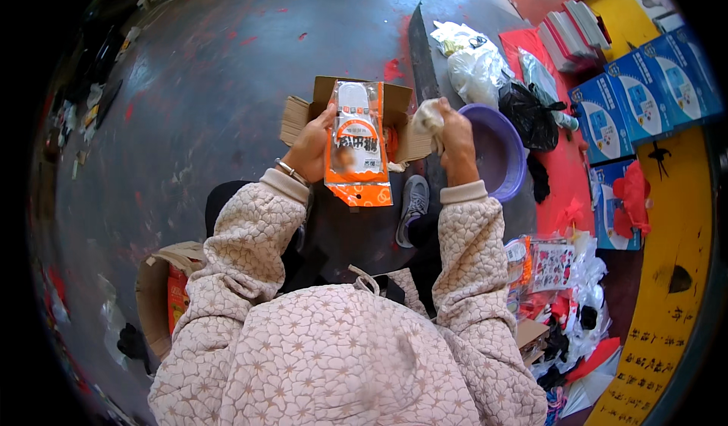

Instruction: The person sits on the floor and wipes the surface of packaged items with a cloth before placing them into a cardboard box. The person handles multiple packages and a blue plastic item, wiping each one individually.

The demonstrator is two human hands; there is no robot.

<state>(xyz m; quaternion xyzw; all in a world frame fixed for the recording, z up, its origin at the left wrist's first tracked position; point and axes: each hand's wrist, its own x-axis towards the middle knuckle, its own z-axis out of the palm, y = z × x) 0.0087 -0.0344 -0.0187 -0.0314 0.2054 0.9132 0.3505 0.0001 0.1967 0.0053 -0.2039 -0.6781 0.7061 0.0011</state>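
Note:
My left hand (309, 149) grips the left edge of a flat orange-and-white plastic packet (356, 141). A pale, rounded, insole-like shape shows at the packet's top. A crumpled off-white cloth (429, 116) is bunched in my right hand (458, 142), to the right of the packet and apart from it. Behind and below the packet stands an open cardboard box (413, 145) with its flaps spread. Something orange shows inside this box, but the packet hides most of it.
A purple basin (519, 169) stands right of my right hand. Beyond it lie white plastic bags (474, 73) and a black bag (527, 115). Blue boxes (607, 122) line the right side. Mixed packets (552, 268) lie lower right, and another cardboard box (155, 304) sits lower left.

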